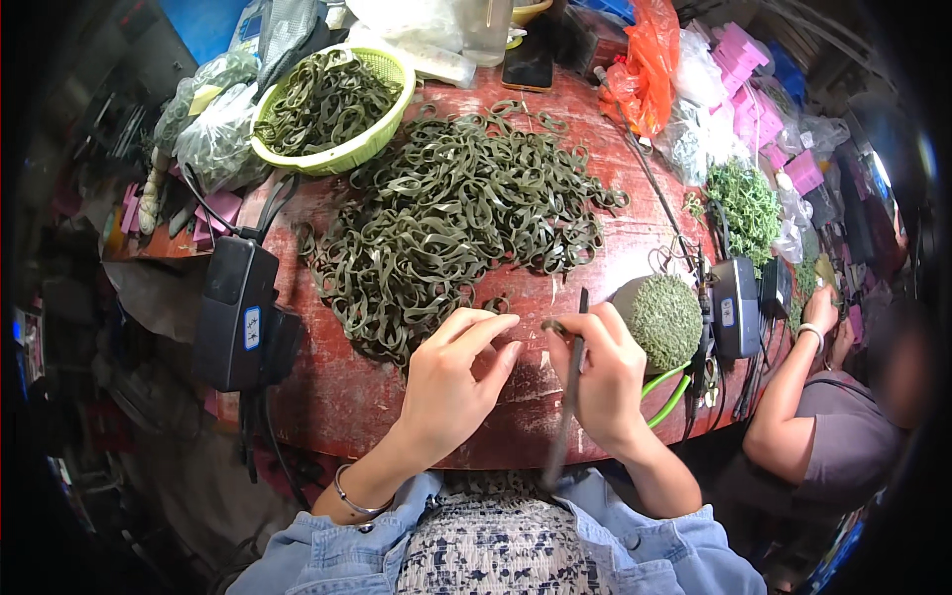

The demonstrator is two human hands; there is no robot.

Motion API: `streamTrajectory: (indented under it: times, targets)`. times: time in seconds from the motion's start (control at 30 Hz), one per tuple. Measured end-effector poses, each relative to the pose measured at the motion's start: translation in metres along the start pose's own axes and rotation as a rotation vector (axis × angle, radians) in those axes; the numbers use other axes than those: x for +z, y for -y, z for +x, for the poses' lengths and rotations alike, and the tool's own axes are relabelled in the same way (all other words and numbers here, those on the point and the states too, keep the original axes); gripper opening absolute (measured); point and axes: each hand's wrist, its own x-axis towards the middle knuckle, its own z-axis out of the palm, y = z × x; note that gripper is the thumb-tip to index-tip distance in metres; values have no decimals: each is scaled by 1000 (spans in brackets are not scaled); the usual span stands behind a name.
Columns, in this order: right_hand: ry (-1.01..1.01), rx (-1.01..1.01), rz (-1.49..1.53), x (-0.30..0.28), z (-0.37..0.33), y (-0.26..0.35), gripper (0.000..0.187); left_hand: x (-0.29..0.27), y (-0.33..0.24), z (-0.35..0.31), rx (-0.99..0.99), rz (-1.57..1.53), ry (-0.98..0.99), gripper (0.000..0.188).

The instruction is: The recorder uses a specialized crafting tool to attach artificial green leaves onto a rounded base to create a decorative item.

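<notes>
My right hand (pixel 607 375) is closed on a long, thin dark strip (pixel 572 397), which hangs past the palm toward my lap and is blurred at its lower end. A small dark bit shows at its fingertips, too small to name. Opposite it, my left hand (pixel 456 382) has its fingers bent and the thumb apart, with nothing visible between them. Beyond both hands lies a big heap of dark green looped bands (pixel 456 208) on the worn red table (pixel 526 397). More such loops fill a light green basket (pixel 342 157) at the far left.
A dark box device (pixel 238 312) with cables stands left, another (pixel 736 307) right. Near my right hand are a green textured round thing (pixel 664 322) and green handles (pixel 670 400). Farther back are a phone (pixel 528 69) and an orange-red bag (pixel 645 74). A co-worker's arm (pixel 788 382) reaches in at right.
</notes>
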Motion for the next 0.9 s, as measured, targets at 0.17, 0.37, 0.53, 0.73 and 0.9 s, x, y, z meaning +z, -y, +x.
streamTrajectory:
  times: [0.17,0.37,0.53,0.73,0.9]
  targets:
    - [41,446,884,-21,-4,35,8,-8,-23,-8,-180,-656,117,23]
    - [220,454,1169,-25,-13,36,13,-27,-46,-14,-150,-940,26,25]
    - [172,404,1166,-33,-10,42,17,-31,-52,-15,-141,-812,-36,23]
    - [68,213,708,-36,-16,43,19,-27,-50,-16,-186,-958,-20,29]
    - [-225,-311,31,-27,-16,49,34,-22,-46,-19,-263,-1072,58,37]
